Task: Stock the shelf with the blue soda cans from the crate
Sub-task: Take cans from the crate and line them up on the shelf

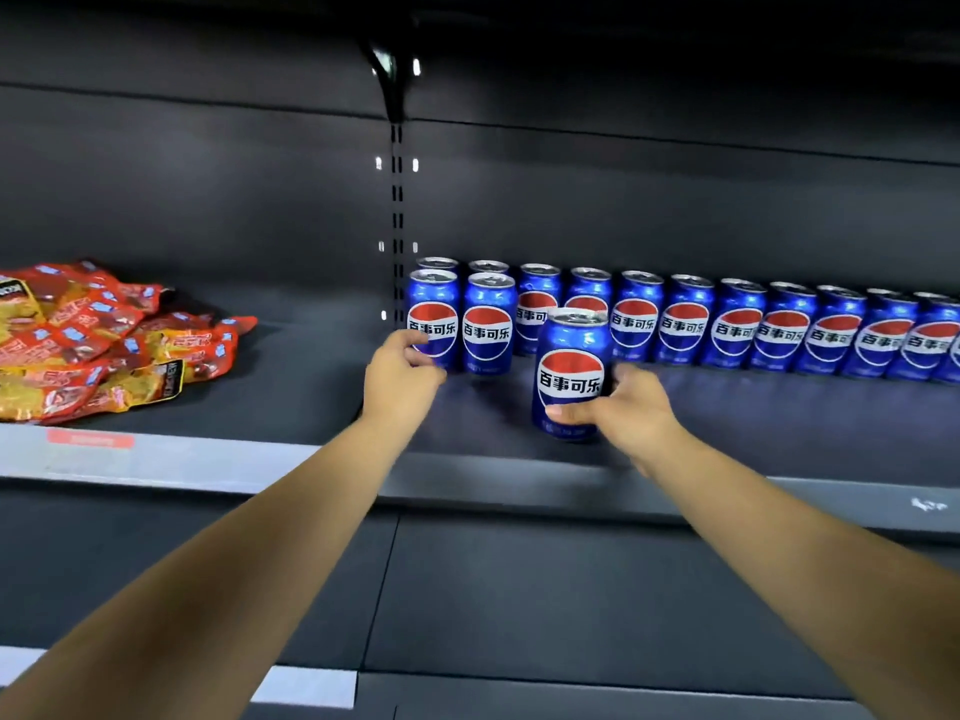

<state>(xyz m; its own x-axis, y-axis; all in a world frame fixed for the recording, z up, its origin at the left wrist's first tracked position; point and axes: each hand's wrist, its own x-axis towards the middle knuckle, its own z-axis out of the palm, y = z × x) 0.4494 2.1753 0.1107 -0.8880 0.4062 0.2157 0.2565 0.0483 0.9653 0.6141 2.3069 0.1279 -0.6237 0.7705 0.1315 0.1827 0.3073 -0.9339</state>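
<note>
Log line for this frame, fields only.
right hand: grips blue can upright over shelf | left hand: fingers at leftmost front can | back row: filled | snack bags: left bay

- Dim overall; the dark grey metal shelf (291,402) and its back panel soak up most light, and the top of the frame falls to near black.
- Light comes from above and in front: bright highlights on the tops and shoulders of the row of glossy blue soda cans (737,324).
- Soft bluish sheen on the shelf floor below the cans.
- Small white glints on the slotted upright.
- Red-and-yellow crinkled snack packets (104,340) at left look soft, with glare patches.
- Wide-angle bending: shelf edges curve, forearms stretch toward the corners.
- Slight motion blur on both hands.
</note>
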